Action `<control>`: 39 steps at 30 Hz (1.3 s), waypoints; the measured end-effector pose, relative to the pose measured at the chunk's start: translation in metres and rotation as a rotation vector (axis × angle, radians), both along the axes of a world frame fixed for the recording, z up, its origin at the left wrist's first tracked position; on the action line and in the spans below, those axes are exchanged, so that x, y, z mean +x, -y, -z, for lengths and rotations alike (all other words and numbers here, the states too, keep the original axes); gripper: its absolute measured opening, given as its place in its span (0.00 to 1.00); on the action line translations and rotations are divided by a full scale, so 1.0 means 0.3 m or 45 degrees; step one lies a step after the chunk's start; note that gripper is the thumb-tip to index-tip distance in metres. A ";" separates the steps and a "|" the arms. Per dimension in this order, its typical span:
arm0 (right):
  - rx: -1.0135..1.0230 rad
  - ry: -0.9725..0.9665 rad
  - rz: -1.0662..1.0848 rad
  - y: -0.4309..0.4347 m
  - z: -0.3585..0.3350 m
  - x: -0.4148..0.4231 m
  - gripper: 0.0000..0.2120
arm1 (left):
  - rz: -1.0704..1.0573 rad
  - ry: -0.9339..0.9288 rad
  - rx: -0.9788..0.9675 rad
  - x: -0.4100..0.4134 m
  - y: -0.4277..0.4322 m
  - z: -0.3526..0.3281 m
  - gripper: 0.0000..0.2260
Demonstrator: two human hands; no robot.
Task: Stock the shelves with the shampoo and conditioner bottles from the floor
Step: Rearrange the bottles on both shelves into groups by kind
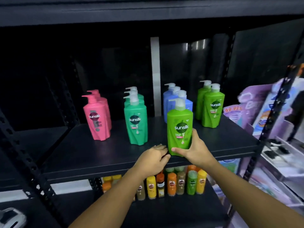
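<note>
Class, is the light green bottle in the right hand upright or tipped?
Upright: the light green bottle has its pump on top, base down; the right hand grips it.

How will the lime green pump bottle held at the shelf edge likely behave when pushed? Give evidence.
The lime green bottle is tall on a narrow base, so pushed high it probably tips. Its glossy plastic likely slides on the shelf. Undented in the right hand, probably stiff.
</note>
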State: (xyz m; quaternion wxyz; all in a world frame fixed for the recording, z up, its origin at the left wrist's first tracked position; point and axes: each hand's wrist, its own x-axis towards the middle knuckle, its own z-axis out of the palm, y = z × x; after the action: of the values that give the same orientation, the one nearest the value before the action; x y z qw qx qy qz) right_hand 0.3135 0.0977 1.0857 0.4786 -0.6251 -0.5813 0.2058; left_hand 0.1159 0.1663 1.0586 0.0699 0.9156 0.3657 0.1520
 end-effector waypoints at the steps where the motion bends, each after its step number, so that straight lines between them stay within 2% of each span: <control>1: -0.001 -0.008 0.026 0.015 0.001 0.037 0.43 | 0.020 -0.003 -0.011 0.041 0.001 -0.003 0.23; 8: -0.032 -0.050 0.225 0.075 0.002 0.288 0.38 | 0.075 0.033 -0.055 0.311 0.020 -0.031 0.23; 16: -0.165 -0.069 0.272 0.005 0.007 0.517 0.36 | 0.033 -0.035 -0.168 0.509 -0.019 -0.046 0.25; 24: -0.233 -0.067 0.287 -0.126 0.022 0.644 0.36 | 0.005 -0.042 -0.131 0.565 -0.042 -0.017 0.24; 28: -0.164 -0.029 0.434 -0.186 0.029 0.658 0.36 | -0.001 -0.050 -0.110 0.565 -0.029 -0.021 0.24; 33: -0.074 -0.029 0.425 -0.192 0.047 0.651 0.33 | -0.023 -0.069 -0.090 0.569 -0.021 -0.027 0.23; 36: -0.003 -0.071 0.393 -0.180 0.060 0.655 0.33 | -0.065 0.077 0.003 0.555 0.001 -0.027 0.20; 39: 0.063 -0.071 0.390 -0.168 0.070 0.656 0.34 | -0.192 0.494 0.111 0.529 0.013 -0.010 0.12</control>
State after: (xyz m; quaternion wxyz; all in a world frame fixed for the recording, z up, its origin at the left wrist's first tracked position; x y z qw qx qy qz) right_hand 0.5104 0.1482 1.0647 0.5357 -0.6885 -0.4705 0.1331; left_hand 0.2746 0.1625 1.0616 0.0879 0.8413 0.4059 0.3459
